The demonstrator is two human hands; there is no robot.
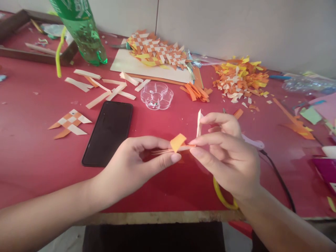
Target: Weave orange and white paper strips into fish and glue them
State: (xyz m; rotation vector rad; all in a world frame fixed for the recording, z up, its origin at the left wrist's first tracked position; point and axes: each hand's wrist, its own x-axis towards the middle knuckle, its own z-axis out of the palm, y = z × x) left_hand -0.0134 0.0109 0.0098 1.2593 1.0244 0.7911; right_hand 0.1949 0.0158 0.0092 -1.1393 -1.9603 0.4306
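Above the front of the red table, both my hands pinch a small bundle of orange and cream paper strips point(177, 142). My left hand point(136, 157) holds its left end between thumb and forefinger. At the right end, the thumb and a finger of my right hand point(231, 150) are closed on the strips. A cream strip point(198, 124) stands upright by my right forefinger. Left of the phone lies a woven orange-and-white paper fish point(70, 121). Loose cream strips point(106, 87) lie beyond the phone, and a pile of orange strips point(196, 92) sits farther right.
A black phone point(108, 133) lies beside my left hand. A clear flower-shaped box point(156, 95) holds small googly eyes. Behind are a green bottle point(86, 35), a heap of woven fish point(157, 50) and paper scraps point(240, 77). A black cable point(279, 178) runs at right.
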